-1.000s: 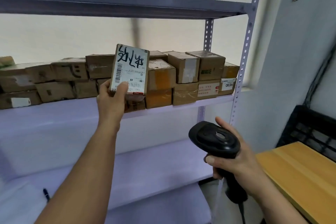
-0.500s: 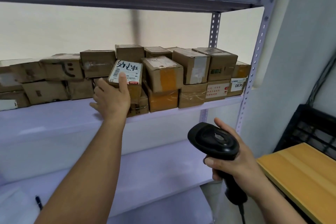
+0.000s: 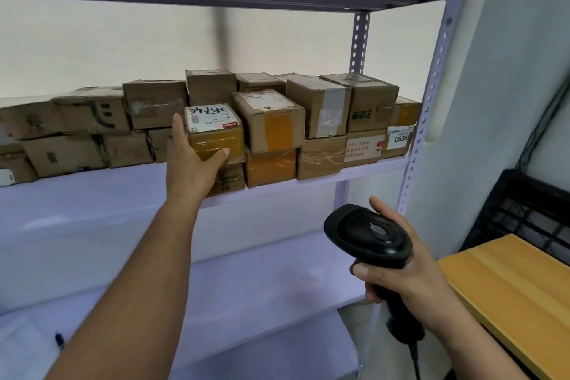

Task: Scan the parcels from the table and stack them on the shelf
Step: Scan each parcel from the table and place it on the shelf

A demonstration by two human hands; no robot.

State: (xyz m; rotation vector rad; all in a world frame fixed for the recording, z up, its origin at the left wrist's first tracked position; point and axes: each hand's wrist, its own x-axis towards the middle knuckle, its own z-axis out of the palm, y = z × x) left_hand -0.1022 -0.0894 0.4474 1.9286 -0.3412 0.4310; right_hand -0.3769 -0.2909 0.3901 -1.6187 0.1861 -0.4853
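Your left hand [image 3: 192,163] clasping the white-labelled parcel [image 3: 216,136], thumb across its front, parcel resting atop a lower box [image 3: 229,180] on the middle shelf [image 3: 92,191], your right hand [image 3: 401,271] wrapped round the black barcode scanner [image 3: 368,233], low beside the table [image 3: 509,287].

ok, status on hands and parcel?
Left hand grips labelled parcel, seated atop a box on the shelf. Right hand holds barcode scanner. Nothing blocking.
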